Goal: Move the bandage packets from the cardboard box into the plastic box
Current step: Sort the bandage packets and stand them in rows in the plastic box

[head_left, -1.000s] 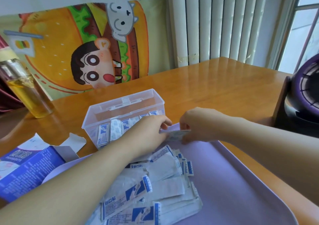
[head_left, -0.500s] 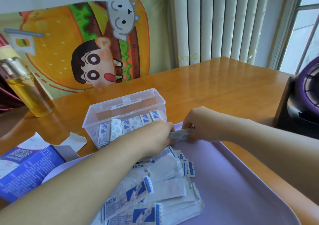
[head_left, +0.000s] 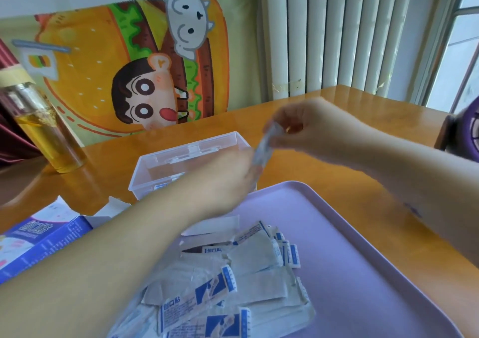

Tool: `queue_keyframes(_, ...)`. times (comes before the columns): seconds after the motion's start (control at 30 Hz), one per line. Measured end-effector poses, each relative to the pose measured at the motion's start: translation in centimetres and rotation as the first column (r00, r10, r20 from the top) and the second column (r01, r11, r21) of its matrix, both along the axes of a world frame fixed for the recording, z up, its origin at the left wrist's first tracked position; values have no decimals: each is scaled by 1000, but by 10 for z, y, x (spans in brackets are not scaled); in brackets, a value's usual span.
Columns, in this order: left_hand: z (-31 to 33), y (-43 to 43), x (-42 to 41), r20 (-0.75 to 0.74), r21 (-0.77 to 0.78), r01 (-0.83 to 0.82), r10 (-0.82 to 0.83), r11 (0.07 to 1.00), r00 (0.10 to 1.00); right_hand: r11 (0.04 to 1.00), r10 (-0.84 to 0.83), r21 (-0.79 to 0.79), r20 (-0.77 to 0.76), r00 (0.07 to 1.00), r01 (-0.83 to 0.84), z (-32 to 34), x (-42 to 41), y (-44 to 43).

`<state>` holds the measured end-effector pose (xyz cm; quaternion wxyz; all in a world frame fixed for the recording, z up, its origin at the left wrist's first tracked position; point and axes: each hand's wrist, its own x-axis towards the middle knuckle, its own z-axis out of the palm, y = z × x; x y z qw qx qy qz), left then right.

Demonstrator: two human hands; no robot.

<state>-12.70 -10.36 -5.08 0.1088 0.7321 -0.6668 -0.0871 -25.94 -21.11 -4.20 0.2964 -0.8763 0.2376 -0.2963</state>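
A clear plastic box (head_left: 145, 172) stands open on the table, with bandage packets inside mostly hidden by my left hand. My right hand (head_left: 308, 125) is raised above the box's right end and pinches the top of one bandage packet (head_left: 264, 148), which hangs down, blurred. My left hand (head_left: 228, 179) is at the packet's lower end, over the box's near right corner; its fingers are hidden and blurred. A heap of several white and blue bandage packets (head_left: 233, 280) lies on the lilac tray (head_left: 363, 273). The blue cardboard box (head_left: 39, 244) lies open at the left.
A glass bottle of yellow liquid (head_left: 44, 128) stands at the far left on the wooden table (head_left: 298, 109). A purple and black fan (head_left: 464, 135) is at the right edge. A cartoon burger cloth (head_left: 129, 65) and a radiator are behind.
My right hand has lifted from tray level to above the box, turning the packet from flat to hanging upright. My left hand moved up and right along it.
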Motion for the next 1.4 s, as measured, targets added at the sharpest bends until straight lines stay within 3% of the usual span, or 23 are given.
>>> queue_keyframes(0.07,19,7,11,-21,-155,-42,39,987,999,987,28,153,171,985,-54,17,9,6)
queue_keyframes(0.13,34,12,25,-48,-264,-96,86,960,995,967,72,222,239,968,-126,28,23,12)
queue_keyframes(0.3,42,14,60,-168,-263,-164,122,951,978,961,102,227,242,965,-158,41,75,20)
queue_keyframes(0.4,40,13,85,-71,-110,-227,221,968,973,978,49,195,121,991,-72,41,101,13)
queue_keyframes(0.5,33,12,111,22,5,-269,269,963,963,984,-16,175,-115,993,36,35,122,2)
queue_keyframes(0.63,23,1,123,154,131,-232,212,964,965,961,53,267,-443,895,76,19,145,-4)
queue_keyframes(0.77,15,-13,122,249,310,-193,116,931,962,939,128,327,-613,780,103,4,163,-7)
queue_keyframes(0.87,9,-21,123,286,394,-197,84,898,955,942,143,317,-679,720,112,-5,172,-9)
queue_keyframes(1.03,8,-24,123,299,406,-173,48,898,953,959,135,262,-757,639,108,-15,181,-12)
queue_keyframes(1.4,6,-32,118,285,470,-158,20,868,958,985,92,161,-812,576,69,-12,170,-5)
